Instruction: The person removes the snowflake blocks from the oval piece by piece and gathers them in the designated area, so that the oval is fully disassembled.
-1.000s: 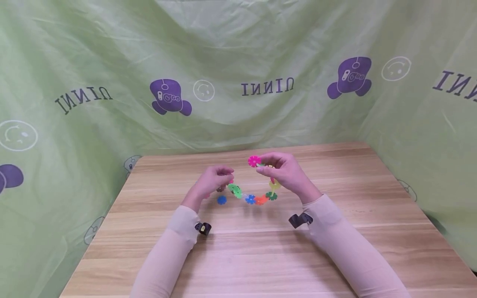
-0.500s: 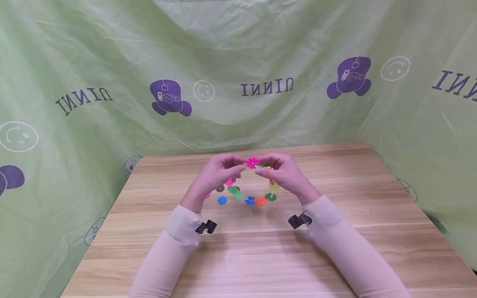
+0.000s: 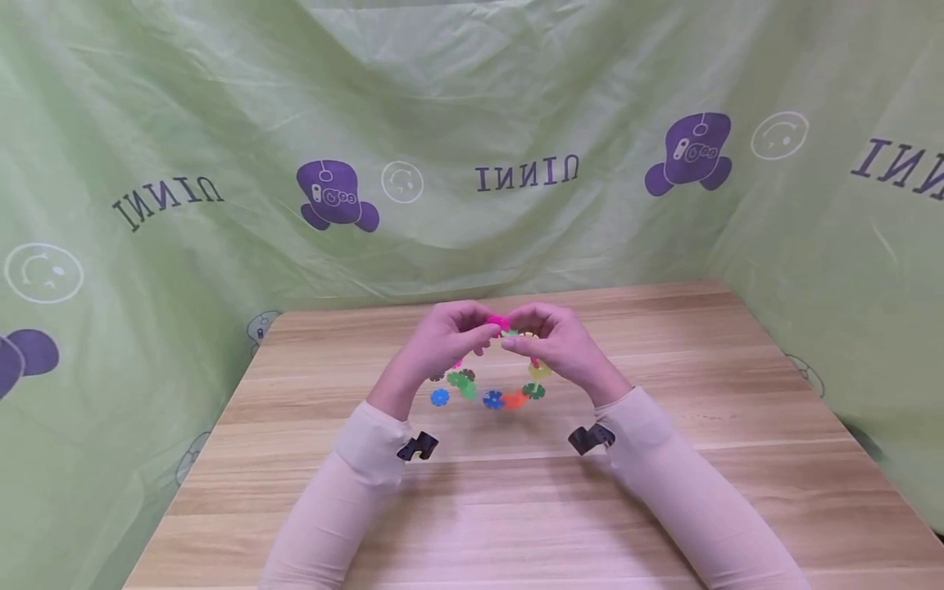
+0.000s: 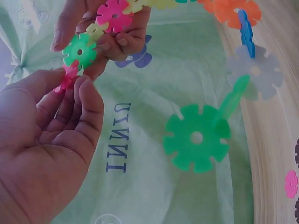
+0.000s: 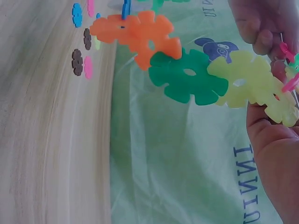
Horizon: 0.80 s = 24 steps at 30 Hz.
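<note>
A chain of slotted plastic snowflake discs hangs in a loop between and below the hands. My left hand (image 3: 446,340) pinches a pink snowflake disc (image 4: 68,78) at one end, its edge against a mint-green disc (image 4: 80,51). My right hand (image 3: 564,344) holds the chain close by, near a yellow disc (image 5: 239,79) and another pink disc (image 4: 115,15). From there the chain runs through a dark green disc (image 5: 187,74), orange discs (image 5: 152,39), a blue disc (image 4: 246,33) and a clear disc (image 4: 255,72). A green disc (image 4: 196,137) is at its free end.
Loose discs lie on the wooden table (image 3: 472,500) left of the chain: a blue disc (image 3: 439,397), brown discs (image 5: 77,63) and pink discs (image 5: 88,67) among them. A green printed curtain (image 3: 472,238) surrounds the table behind and at the sides.
My left hand has risen to the right from the loose discs to the pink disc at the chain's end. That disc has turned edge-on; the right hand stays nearly in place.
</note>
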### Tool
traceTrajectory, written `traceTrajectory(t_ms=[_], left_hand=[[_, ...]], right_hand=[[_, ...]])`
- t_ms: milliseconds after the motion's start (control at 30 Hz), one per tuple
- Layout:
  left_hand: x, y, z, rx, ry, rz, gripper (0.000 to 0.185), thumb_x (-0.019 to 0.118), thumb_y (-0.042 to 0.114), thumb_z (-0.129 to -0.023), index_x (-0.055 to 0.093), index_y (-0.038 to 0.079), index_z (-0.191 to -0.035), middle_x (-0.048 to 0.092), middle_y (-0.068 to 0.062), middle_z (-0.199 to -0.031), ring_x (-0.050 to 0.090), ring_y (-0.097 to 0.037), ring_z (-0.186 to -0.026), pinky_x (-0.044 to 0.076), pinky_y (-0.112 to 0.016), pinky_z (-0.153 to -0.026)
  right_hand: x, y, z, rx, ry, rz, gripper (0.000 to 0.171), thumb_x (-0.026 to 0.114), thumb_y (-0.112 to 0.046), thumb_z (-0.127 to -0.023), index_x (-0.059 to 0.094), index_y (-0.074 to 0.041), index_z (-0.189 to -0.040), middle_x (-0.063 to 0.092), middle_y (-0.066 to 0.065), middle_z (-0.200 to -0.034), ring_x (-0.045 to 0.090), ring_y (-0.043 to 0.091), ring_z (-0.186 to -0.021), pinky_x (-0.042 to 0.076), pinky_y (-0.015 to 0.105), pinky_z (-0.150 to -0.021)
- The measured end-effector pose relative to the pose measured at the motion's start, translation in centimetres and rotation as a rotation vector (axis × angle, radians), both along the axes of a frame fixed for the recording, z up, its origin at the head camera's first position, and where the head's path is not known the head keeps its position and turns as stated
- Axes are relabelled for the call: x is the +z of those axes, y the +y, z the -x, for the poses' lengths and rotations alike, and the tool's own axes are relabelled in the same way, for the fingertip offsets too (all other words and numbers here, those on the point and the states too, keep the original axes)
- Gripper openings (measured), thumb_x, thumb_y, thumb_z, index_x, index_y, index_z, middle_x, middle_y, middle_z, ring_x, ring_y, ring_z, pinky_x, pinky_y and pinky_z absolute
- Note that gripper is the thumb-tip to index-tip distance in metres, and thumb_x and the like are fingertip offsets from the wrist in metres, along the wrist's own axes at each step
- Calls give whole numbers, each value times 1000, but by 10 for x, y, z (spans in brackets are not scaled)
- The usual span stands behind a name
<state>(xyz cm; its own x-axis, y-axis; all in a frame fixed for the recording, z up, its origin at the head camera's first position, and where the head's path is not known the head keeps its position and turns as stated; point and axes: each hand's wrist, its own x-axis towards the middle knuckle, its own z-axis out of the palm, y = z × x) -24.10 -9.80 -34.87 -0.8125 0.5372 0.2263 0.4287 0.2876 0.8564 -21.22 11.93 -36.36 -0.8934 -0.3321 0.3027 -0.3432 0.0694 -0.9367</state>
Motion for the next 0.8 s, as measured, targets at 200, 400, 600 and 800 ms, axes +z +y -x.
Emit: traceTrajectory(t_ms=[200,400,600,800], left_hand=[[3,2,-2,-28,-24,-69,14,68,19,-94,70,9,-104,70,-10,-87,67,-25,-75,53,-29,-57],[3,4,-6,-85,-97,-203,9,61,4,-97,60,-2,-104,69,-16,-94,70,-30,-83,58,-40,-80],[1,3,-5,-137,-145,-219,15,56,1,-99,53,-3,-112,69,-24,-98,70,-32,-85,58,-42,-81],[0,-1,-5,-188,-181,-166,34,58,1,-97,57,0,-131,69,-22,-106,69,-40,-90,57,-40,-82]], right_hand=[[-18,4,15,-21,11,5,38,81,-23,-83,66,-9,-115,68,11,-111,66,25,-89,54,28,-65],[-16,6,16,-90,1,-59,38,81,-30,-83,69,-12,-115,66,7,-92,47,16,-58,42,24,-49],[-17,6,16,-105,-26,-98,35,81,-31,-82,73,-12,-110,60,6,-69,43,16,-53,38,24,-44],[-15,8,14,-81,-20,-98,32,81,-29,-82,74,-12,-109,62,6,-72,38,14,-53,31,23,-44]])
